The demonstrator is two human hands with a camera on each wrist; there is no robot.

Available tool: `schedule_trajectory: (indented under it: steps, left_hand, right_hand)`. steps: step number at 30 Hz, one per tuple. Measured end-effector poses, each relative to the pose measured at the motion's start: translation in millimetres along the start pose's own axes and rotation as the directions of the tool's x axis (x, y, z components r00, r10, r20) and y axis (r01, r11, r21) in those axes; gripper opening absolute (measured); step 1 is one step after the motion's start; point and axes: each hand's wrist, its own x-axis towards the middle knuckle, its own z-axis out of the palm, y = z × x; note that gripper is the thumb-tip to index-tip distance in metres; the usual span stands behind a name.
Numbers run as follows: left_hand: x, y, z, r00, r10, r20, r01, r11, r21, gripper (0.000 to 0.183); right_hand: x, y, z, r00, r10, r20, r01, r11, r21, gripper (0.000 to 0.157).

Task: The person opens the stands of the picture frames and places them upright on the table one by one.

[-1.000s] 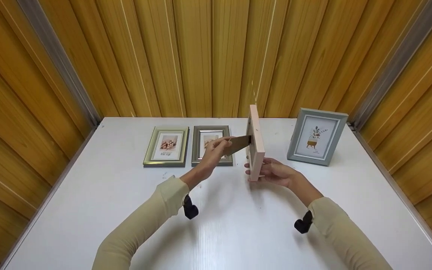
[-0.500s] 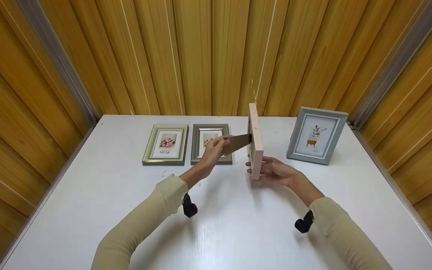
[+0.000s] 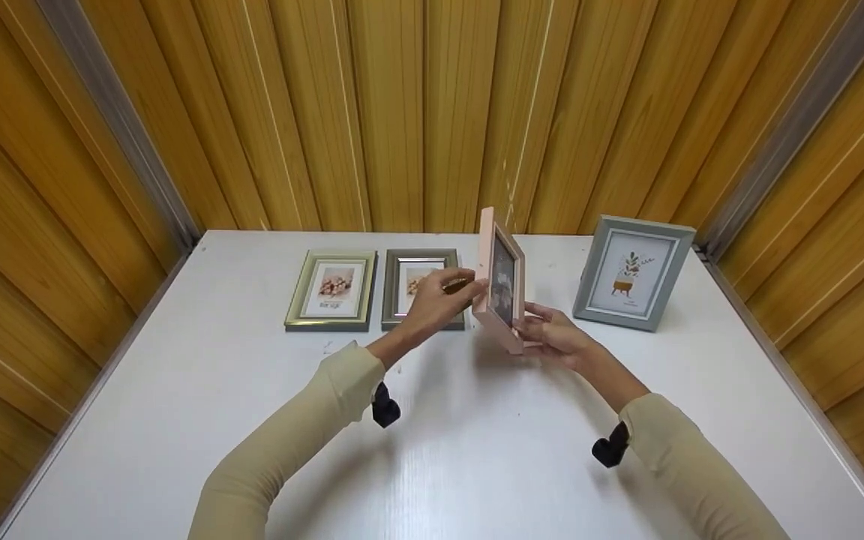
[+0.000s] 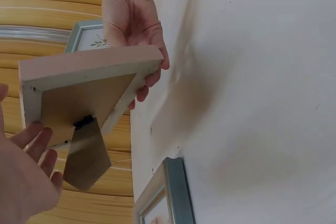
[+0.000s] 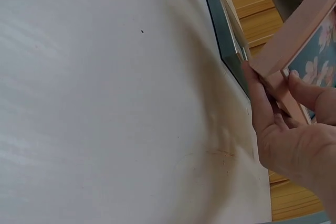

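A pink picture frame [image 3: 485, 259] is held upright above the table, its dark floral picture [image 5: 320, 59] turned toward the right. From its back, in the left wrist view, a brown easel leg [image 4: 86, 156] swings out on a black hinge. My right hand [image 3: 563, 343] grips the lower near corner, thumb on the front and fingers behind. At the opposite side, my left hand [image 3: 432, 304] holds the edge, its fingers [image 4: 39, 142] against the back and its thumb at the rim.
Two picture frames, one pale green [image 3: 295, 292] and one grey-green [image 3: 423, 253], lie flat on the white table [image 3: 447, 465] to the left. A blue-grey frame [image 3: 588, 277] with a potted-plant picture stands at right. Wood-patterned walls [image 3: 387, 112] enclose the table.
The pink frame has turned so its front now shows in the head view. My left hand has moved from the easel leg to the frame's edge. My right hand keeps its corner.
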Motion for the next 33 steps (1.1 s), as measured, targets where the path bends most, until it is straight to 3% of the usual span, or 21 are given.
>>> schedule_trajectory:
  steps: [7,12,20,27,33]
  left_hand:
    - [3.6,-7.5,2.5,0.999,0.023,-0.049,-0.018,0.995,0.099,0.043]
    - [5.8,-11.8,3.2,0.992,-0.034,-0.121,0.055,0.983,0.174,0.043]
    - [21.4,-19.8,11.7,0.984,-0.087,-0.157,0.117,0.974,0.193,0.042]
    - [34.4,-24.9,25.7,0.958,-0.100,-0.269,0.167,0.956,0.240,0.043]
    - [44.3,-29.3,41.8,0.928,-0.005,-0.372,0.160,0.907,0.389,0.034]
  right_hand:
    - [0,-5,-2.8,0.980,-0.108,-0.169,0.083,0.985,-0.148,0.073]
    - [-2,-13,-5.1,0.955,-0.159,-0.252,0.098,0.966,-0.239,0.068]
    - [-3,-27,-6.2,0.893,-0.234,-0.384,0.113,0.943,-0.312,0.061]
    - [-2,-29,-5.8,0.856,-0.257,-0.448,0.109,0.938,-0.330,0.058]
    - [0,-27,-4.3,0.857,-0.244,-0.454,0.107,0.946,-0.306,0.061]
